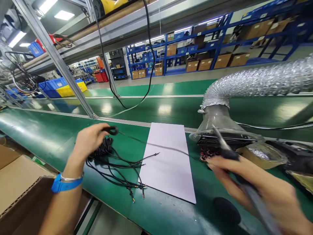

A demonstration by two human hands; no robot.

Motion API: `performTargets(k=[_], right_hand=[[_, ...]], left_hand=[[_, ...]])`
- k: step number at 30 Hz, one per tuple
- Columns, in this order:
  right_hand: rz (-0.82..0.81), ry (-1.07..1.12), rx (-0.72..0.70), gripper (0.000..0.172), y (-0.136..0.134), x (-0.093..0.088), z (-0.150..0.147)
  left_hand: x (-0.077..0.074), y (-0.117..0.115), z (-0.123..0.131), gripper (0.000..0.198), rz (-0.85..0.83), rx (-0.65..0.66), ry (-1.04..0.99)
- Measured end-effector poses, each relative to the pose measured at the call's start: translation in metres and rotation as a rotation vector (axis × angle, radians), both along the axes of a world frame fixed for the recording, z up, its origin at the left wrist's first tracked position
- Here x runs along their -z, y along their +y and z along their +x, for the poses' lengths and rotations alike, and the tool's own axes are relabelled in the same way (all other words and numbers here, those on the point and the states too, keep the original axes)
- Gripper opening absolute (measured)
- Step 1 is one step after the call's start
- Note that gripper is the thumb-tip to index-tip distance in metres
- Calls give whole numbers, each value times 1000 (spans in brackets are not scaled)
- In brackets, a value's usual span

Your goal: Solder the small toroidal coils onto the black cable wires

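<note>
A small coil of black cable is pinched in the fingers of my left hand, above the left part of the green bench. From that coil one blurred strand runs across a white board towards my right hand. My right hand is closed round a soldering iron, its tip pointing up and away; whether the strand's end is also in those fingers I cannot tell. Under my left hand lies a bundle of black cables, several stripped ends reaching the board's left edge. Small red and black parts lie beyond my right fingertips.
A clear fume hood with a silver duct stands behind my right hand. Beside it is a plastic-covered container. A dark round object lies near the front. An open cardboard box is at lower left; a metal post rises behind.
</note>
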State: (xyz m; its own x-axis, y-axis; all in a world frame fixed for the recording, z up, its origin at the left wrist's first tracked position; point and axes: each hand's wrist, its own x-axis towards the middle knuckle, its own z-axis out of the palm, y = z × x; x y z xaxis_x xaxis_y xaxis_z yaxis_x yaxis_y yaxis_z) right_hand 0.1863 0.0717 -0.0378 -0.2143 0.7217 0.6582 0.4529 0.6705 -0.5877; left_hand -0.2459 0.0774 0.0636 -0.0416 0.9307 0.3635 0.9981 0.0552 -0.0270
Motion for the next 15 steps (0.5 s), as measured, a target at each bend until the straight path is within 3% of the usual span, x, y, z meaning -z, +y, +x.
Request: performTargets(k=[2, 4, 9, 12, 15], right_hand=[[39, -134, 59, 13, 32, -10, -36], [7, -198, 51, 17, 71, -9, -70], [-151, -320, 86, 21, 148, 28, -120], [-229, -342, 122, 27, 165, 50, -124], [-255, -320, 133, 28, 173, 64, -118]], left_hand=[[-14, 29, -17, 35, 23, -153, 107], [-13, 63, -29, 36, -71, -220, 166], [29, 135, -43, 31, -276, -222, 165], [58, 156, -48, 33, -376, -220, 157], [73, 163, -51, 33, -431, -208, 144]])
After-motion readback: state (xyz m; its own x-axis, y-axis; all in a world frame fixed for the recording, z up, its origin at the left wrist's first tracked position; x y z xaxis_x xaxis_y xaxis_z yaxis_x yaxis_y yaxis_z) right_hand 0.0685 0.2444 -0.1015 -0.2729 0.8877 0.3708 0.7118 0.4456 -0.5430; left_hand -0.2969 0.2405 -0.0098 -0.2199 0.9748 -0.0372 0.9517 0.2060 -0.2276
